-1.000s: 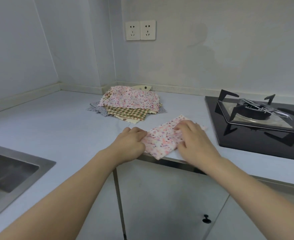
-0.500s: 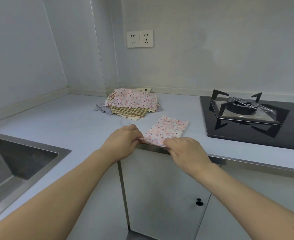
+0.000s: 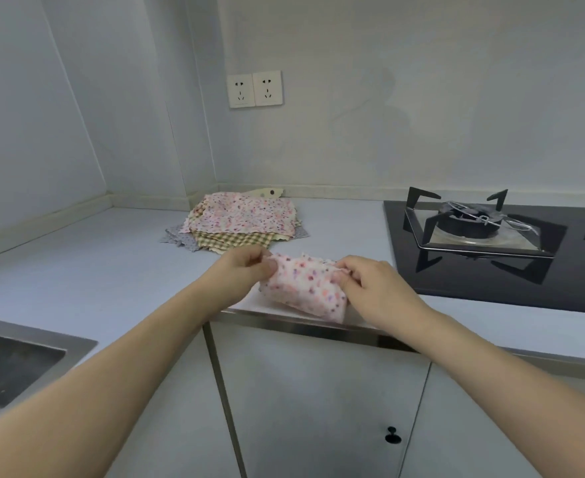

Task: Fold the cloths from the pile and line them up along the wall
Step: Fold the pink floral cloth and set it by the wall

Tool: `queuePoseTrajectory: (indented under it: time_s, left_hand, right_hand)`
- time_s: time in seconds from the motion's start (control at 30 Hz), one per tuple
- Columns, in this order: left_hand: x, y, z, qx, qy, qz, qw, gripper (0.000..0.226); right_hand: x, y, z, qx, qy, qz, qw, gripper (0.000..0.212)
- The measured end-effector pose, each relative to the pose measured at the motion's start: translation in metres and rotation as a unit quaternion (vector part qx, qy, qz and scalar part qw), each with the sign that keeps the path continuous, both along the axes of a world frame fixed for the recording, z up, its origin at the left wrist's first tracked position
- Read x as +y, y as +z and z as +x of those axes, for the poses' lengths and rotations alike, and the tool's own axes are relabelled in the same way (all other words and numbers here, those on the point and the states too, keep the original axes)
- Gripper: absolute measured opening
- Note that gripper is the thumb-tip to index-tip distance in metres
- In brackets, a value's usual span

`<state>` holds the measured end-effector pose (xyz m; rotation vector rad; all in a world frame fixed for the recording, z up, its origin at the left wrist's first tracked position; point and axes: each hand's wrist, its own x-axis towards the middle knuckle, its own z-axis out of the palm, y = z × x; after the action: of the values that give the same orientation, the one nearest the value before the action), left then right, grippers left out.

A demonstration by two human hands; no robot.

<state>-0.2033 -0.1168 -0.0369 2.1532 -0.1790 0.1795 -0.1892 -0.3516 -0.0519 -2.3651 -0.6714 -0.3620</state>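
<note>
A small pink floral cloth (image 3: 306, 288) is lifted just above the front edge of the pale counter (image 3: 87, 270), folded over on itself. My left hand (image 3: 241, 272) pinches its upper left corner. My right hand (image 3: 373, 288) pinches its upper right corner, fingers curled into the fabric. The cloth's lower part droops toward the counter edge. Behind it, in the corner by the wall, lies the pile of cloths (image 3: 241, 219): a pink floral one on top, a yellow checked one and a grey one under it.
A black gas hob (image 3: 491, 250) with a burner grate fills the counter's right side. A steel sink (image 3: 11, 367) is sunk in at the left. Two wall sockets (image 3: 254, 88) sit above the pile. Cabinet doors with a black knob (image 3: 392, 439) are below.
The cloth lay flat on the counter with my hands pressing and folding it. Both hands have now taken its near edge and lifted it, bringing it over into a smaller fold.
</note>
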Motion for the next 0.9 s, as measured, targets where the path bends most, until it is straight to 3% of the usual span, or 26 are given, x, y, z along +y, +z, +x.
queuePoseTrajectory:
  time_s: [0.1, 0.2, 0.33, 0.4, 0.47, 0.57, 0.7, 0.8, 0.83, 0.9]
  left_hand:
    - [-0.02, 0.002, 0.036, 0.044, 0.063, -0.056, 0.995, 0.019]
    - [-0.039, -0.003, 0.074, 0.064, 0.115, -0.003, 0.991, 0.01]
    - [-0.055, -0.022, 0.105, 0.059, 0.134, 0.162, 0.976, 0.022]
    - [-0.059, -0.035, 0.113, 0.024, 0.143, 0.281, 0.949, 0.019]
    - [-0.062, -0.043, 0.117, -0.019, 0.161, 0.337, 0.927, 0.017]
    - [-0.063, -0.043, 0.12, -0.03, 0.163, 0.352, 0.921, 0.014]
    - [-0.062, -0.036, 0.114, -0.02, 0.172, 0.389, 0.905, 0.017]
    - [-0.065, -0.032, 0.095, -0.146, 0.186, 0.385, 0.892, 0.02]
    - [-0.069, -0.033, 0.087, -0.193, 0.165, 0.358, 0.899, 0.021]
    - [-0.078, -0.036, 0.07, -0.195, 0.098, 0.296, 0.93, 0.015]
  right_hand:
    - [-0.002, 0.004, 0.036, 0.061, -0.033, 0.037, 0.997, 0.019]
    - [-0.004, 0.001, 0.072, 0.078, -0.065, 0.028, 0.994, 0.02]
    - [-0.01, -0.014, 0.104, 0.072, -0.115, -0.058, 0.989, 0.016]
    - [-0.013, -0.025, 0.109, 0.055, -0.127, -0.097, 0.986, 0.016]
    - [-0.013, -0.034, 0.109, 0.001, -0.126, -0.139, 0.982, 0.022]
    - [-0.01, -0.035, 0.11, -0.011, -0.124, -0.168, 0.978, 0.027]
    - [-0.013, -0.028, 0.116, 0.081, -0.14, -0.154, 0.975, 0.024]
    - [-0.013, -0.027, 0.115, 0.095, -0.135, -0.18, 0.97, 0.025]
    - [-0.013, -0.028, 0.114, 0.09, -0.136, -0.189, 0.968, 0.028]
    - [-0.011, -0.029, 0.112, 0.077, -0.14, -0.211, 0.964, 0.032]
